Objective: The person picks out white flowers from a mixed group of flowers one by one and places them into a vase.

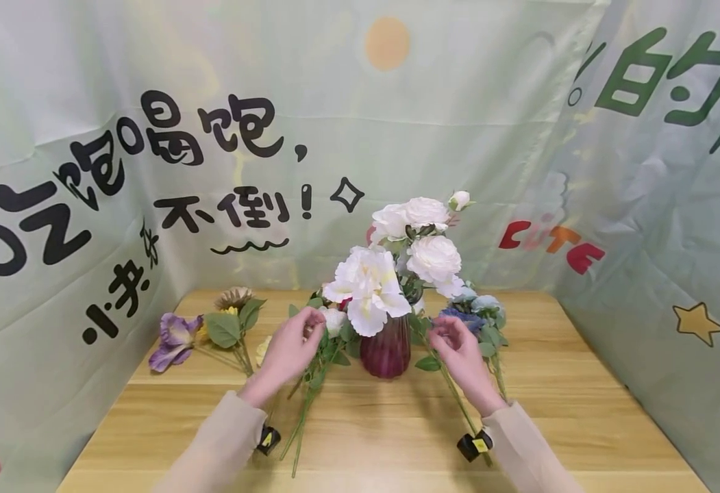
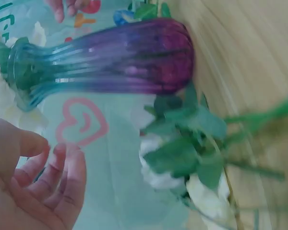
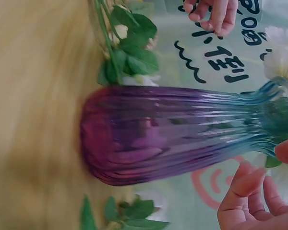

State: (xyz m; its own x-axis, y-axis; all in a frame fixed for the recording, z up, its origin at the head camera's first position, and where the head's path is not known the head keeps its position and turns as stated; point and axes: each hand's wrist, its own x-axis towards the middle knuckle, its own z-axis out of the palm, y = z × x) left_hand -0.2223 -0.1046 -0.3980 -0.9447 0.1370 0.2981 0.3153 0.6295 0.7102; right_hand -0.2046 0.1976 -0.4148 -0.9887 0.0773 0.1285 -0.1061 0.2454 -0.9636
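A ribbed glass vase (image 1: 386, 355), purple at the base and blue-green at the neck, stands upright on the table. White flowers (image 1: 429, 257) rise from it, and a large open white bloom (image 1: 368, 291) leans over its front left. My left hand (image 1: 287, 349) hovers left of the vase; its fingers are loosely bent and grip nothing in the left wrist view. To the right of the vase is my right hand (image 1: 463, 352). Its thumb and fingers (image 3: 247, 187) are apart near the vase neck (image 3: 273, 115), with nothing pinched between them.
Loose artificial flowers lie on the wooden table (image 1: 372, 438): a purple one (image 1: 175, 340) and a tan one (image 1: 233, 297) at left, white ones with green stems (image 1: 303, 418) beside the vase, and blue ones (image 1: 483, 308) at right. Printed cloth (image 1: 310, 150) encloses the table.
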